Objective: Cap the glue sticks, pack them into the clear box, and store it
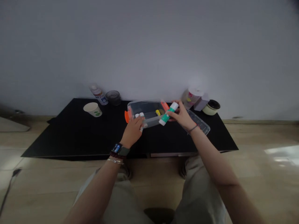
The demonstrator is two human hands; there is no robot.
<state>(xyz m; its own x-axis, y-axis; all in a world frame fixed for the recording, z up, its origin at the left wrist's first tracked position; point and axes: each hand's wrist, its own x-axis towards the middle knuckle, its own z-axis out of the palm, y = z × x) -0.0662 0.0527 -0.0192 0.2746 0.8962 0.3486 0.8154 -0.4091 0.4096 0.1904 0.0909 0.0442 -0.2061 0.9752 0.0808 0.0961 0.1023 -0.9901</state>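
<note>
Right hand (179, 115) is pinching a green glue stick (168, 114), angled diagonally just past the clear plastic bin (142, 114); left hand (132, 132) is curled over the bin's near edge.

Plastic box (149, 109) on table (70, 133); lid (201, 123) right of box; paper cup (92, 109) left; bottle (98, 95) behind.

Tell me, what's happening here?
A person is sitting at a black table. Their right hand holds a green-and-white glue stick at the edge of a clear plastic box. Their left hand is at the box, beside small white caps. A clear lid lies on the table by the right hand.
</note>
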